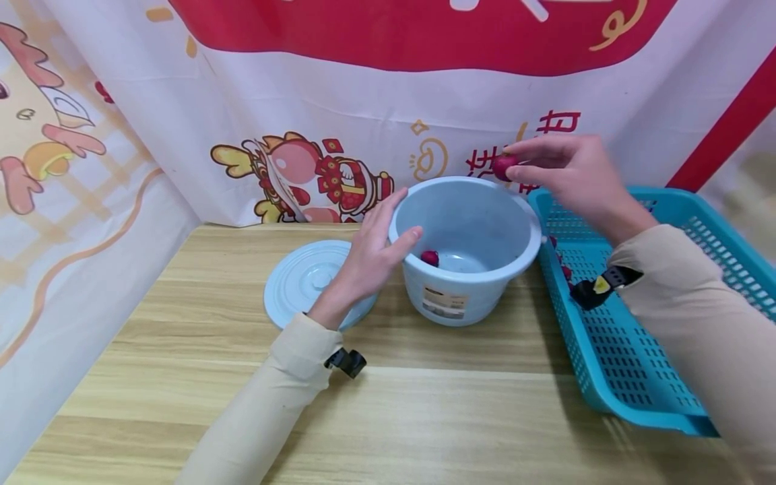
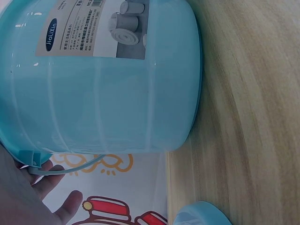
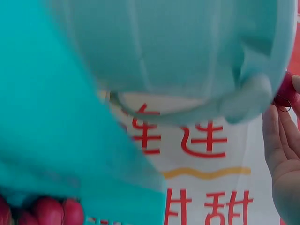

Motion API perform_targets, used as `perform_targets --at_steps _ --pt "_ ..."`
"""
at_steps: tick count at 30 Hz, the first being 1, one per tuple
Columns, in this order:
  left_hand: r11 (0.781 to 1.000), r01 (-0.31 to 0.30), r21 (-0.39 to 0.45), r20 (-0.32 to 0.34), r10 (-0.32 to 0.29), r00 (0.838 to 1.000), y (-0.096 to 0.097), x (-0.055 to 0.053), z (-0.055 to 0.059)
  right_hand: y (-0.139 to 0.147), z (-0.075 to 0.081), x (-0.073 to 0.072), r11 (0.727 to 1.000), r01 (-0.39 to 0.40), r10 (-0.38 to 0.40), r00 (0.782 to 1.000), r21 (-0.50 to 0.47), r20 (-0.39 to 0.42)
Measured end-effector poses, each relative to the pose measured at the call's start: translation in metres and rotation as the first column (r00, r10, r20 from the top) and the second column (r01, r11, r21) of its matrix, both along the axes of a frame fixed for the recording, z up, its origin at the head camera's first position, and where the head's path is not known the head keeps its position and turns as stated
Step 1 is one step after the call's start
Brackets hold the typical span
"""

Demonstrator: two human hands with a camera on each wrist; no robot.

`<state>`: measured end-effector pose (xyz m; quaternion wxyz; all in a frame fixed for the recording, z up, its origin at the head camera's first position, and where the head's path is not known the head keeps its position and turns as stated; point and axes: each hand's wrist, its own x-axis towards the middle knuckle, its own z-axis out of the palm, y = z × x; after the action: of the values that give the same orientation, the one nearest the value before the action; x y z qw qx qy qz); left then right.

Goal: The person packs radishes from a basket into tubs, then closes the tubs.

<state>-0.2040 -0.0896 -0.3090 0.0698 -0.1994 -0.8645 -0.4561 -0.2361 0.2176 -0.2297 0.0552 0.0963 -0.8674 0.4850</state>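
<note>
A light blue plastic bucket (image 1: 448, 296) stands upright with a red radish (image 1: 430, 258) on its floor. At its left rim, my left hand (image 1: 370, 252) grips the bucket, thumb over the edge and fingers along the outside; the left wrist view shows these fingers near the thin handle (image 2: 70, 169). My right hand (image 1: 572, 172) pinches another radish (image 1: 504, 166) between thumb and fingers, above the bucket's right back rim. In the right wrist view, a thin root hangs from this held radish (image 3: 283, 96). Several radishes (image 3: 49, 211) lie in the turquoise basket (image 1: 576, 357).
The basket stands close on the bucket's right, beneath my right forearm. Left of the bucket, a round light blue lid (image 1: 297, 276) lies on the wooden table (image 1: 200, 377), partly behind my left hand. A printed white and red cloth (image 1: 351, 108) hangs behind the table.
</note>
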Motion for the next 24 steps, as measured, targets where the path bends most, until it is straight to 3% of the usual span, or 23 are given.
perform_targets --at_steps 15,24 --pt "1.000 0.004 -0.001 0.024 -0.004 1.000 -0.002 -0.001 0.000 -0.048 -0.004 0.005 0.991 -0.127 0.127 0.992 0.050 0.001" --pt "1.000 0.006 -0.001 0.032 -0.006 0.999 -0.001 -0.001 0.000 -0.060 -0.009 0.007 0.976 -0.188 0.186 0.982 0.114 0.030"
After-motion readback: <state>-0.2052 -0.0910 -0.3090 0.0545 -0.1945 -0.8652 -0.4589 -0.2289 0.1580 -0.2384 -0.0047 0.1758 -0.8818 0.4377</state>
